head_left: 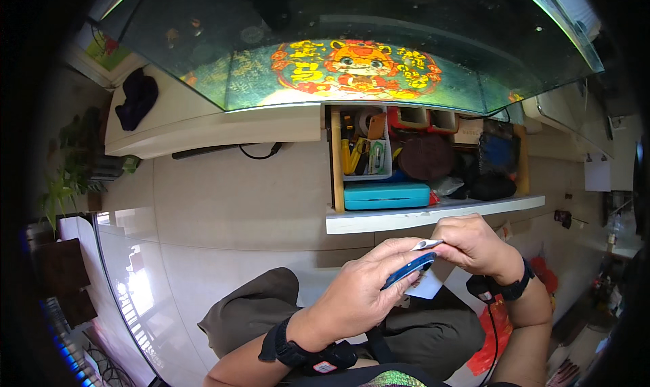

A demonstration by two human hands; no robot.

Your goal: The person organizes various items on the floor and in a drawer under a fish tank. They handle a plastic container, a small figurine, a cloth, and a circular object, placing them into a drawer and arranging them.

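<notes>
My left hand (pixel 355 285) holds a flat dark-blue object with a rounded edge (pixel 409 270), seen nearly edge-on, so its kind is unclear. Along the top of the same fingers lies a thin whitish sheet or sleeve (pixel 425 245) with a curled opening. At that piece's right end, the fingertips of my right hand (pixel 469 245) are closed and pinch it. A white card or paper (pixel 425 286) with some print shows below the left fingers; what holds it is hidden. Both hands are over my lap, just in front of a pulled-out drawer (pixel 436 214).
The drawer holds a turquoise case (pixel 387 196), a white basket (pixel 390 156) of tools, a round brown pouch (pixel 426 157) and red boxes (pixel 409 118). Above it juts a glass fish tank (pixel 244 90). A cable (pixel 493 336) runs from my right wristband. Red packaging (pixel 490 341) lies beside my knee.
</notes>
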